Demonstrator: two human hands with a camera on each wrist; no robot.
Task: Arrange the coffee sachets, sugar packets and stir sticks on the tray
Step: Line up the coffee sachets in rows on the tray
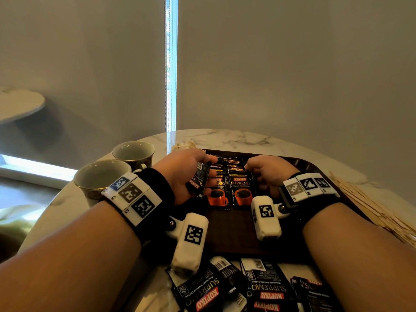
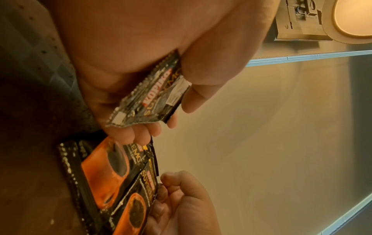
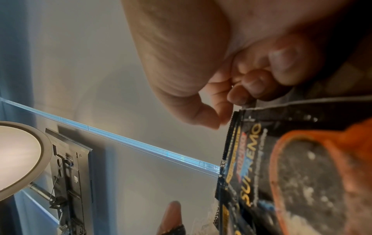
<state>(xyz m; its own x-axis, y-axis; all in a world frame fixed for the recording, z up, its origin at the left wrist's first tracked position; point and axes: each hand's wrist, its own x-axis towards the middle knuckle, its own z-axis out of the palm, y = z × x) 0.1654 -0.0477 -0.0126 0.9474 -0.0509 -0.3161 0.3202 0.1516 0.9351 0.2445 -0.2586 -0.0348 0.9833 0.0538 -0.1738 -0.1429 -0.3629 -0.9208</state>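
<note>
A dark brown tray [image 1: 234, 233] lies on the marble table and carries two rows of overlapping black coffee sachets [image 1: 242, 190]. My left hand [image 1: 209, 170] hovers over the left row and pinches one coffee sachet [image 2: 153, 93] between thumb and fingers. Just right of the right-hand row, my right hand [image 1: 254, 170] has its fingers curled, and their tips touch that row's edge [image 3: 233, 120] without gripping anything. Several loose sachets [image 1: 258, 287] lie on the table in front of the tray. Wooden stir sticks [image 1: 371, 206] lie right of the tray. A pale heap, possibly sugar packets [image 1: 183, 145], shows behind my left hand.
Two empty cups [image 1: 132, 152] [image 1: 101, 176] stand on the table left of the tray, close to my left wrist. The round table's edge [image 1: 56, 199] curves just beyond them. A wall and a blind rise behind the table.
</note>
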